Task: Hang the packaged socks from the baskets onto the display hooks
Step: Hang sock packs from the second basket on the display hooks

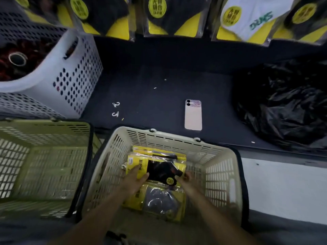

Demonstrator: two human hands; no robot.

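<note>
Both hands in the cream basket (221,167), on the top sock pack.
Left hand (136,179) lies flat with fingers spread on the yellow-and-black sock pack (159,168); right hand (185,179) curls around its right edge. More packs lie beneath it. Green basket (44,156) sits just left. Phone (193,114) lies on the dark shelf (159,76), with hung sock packs (159,16) above.
</note>
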